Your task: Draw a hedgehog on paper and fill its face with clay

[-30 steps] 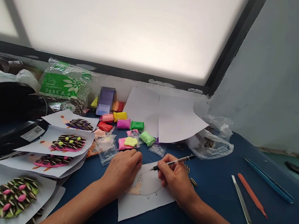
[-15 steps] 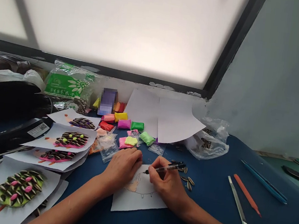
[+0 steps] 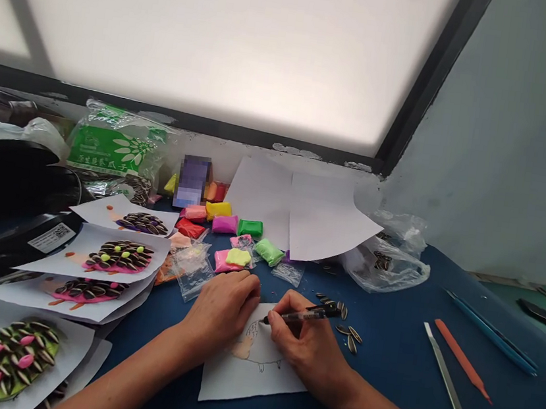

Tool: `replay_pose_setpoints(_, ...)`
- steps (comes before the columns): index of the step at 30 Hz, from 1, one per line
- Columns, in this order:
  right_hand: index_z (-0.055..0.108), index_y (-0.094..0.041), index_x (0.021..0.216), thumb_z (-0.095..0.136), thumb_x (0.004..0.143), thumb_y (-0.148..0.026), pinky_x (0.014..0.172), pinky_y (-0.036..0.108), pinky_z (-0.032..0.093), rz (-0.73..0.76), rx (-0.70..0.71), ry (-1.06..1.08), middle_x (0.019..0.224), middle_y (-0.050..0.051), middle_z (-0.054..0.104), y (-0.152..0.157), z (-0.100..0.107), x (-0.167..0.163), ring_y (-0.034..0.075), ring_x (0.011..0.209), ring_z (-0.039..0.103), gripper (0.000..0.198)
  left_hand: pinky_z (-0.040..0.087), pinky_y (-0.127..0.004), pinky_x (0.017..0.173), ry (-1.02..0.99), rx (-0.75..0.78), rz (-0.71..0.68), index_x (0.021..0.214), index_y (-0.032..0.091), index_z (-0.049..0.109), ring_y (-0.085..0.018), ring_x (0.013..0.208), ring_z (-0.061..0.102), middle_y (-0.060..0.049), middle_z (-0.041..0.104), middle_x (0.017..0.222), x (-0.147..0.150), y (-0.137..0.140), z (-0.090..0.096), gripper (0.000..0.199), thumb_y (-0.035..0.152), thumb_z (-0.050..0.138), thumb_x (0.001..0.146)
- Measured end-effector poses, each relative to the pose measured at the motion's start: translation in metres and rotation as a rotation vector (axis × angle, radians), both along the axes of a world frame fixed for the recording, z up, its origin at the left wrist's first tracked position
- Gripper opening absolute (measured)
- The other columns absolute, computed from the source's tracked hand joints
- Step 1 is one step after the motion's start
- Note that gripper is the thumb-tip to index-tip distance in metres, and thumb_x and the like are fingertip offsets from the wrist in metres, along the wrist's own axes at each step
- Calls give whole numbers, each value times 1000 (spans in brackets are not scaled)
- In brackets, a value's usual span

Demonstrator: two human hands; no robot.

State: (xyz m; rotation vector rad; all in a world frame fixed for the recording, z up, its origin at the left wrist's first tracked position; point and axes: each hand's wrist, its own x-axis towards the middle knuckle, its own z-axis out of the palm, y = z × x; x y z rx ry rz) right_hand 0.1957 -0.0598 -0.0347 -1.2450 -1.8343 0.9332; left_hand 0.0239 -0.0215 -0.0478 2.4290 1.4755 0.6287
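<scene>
A pen (image 3: 306, 315) with a dark barrel is in my right hand (image 3: 308, 345), its fingers closed round it. The pen tip meets a small white sheet of paper (image 3: 250, 391) on the blue table. On the sheet is an outline drawing of an animal with short legs, small strokes on its back and a peach-coloured patch at the left. My left hand (image 3: 223, 304) rests on the sheet's upper left, fingers curled together, holding it down. Several striped sunflower seeds (image 3: 350, 337) lie right of my right hand.
Seed-covered hedgehog pictures (image 3: 117, 255) are stacked at the left. Colourful clay packets (image 3: 225, 224), a bag with green print (image 3: 105, 147) and white sheets (image 3: 321, 217) stand behind. Right are a clear bag (image 3: 389, 265), a coral tool (image 3: 463, 360), a metal blade (image 3: 450, 385) and blue tweezers (image 3: 491, 332).
The view has shifted slightly, so the side objects sit farther outward. The pen tip has moved a little over the drawing, and more small strokes show there. My left hand stays in place.
</scene>
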Motion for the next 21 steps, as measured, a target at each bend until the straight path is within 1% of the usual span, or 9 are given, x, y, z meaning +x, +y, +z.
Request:
replay_pose_setpoints(5,46,-20,73,49,88,-28,49,23,32,16,1,-10,61,-5,42,0,0,0,11,55,39,17,36,-28,66,3,10,2,77,21,53,-17,73,54,-1,61,80,1,0,0,15,21,44,89)
replay_pose_setpoints(10,45,-20,71,48,87,-27,49,23,31,-3,25,-26,60,-5,41,-1,1,0,11,54,38,18,36,-28,66,8,8,2,77,21,52,-17,74,54,-1,61,80,1,-2,3,15,21,44,90)
replay_pose_setpoints(14,45,-20,72,47,88,-26,49,22,31,31,9,-14,61,-6,40,-2,2,0,10,53,38,17,36,-28,66,18,12,4,78,21,52,-18,74,55,-1,61,81,1,-2,2,15,21,44,90)
replay_pose_setpoints(21,45,-21,70,50,86,-27,48,22,31,8,1,10,59,-6,39,-2,1,1,10,52,38,18,36,-29,67,16,17,6,78,21,53,-17,74,54,-1,61,81,1,-1,1,16,22,43,89)
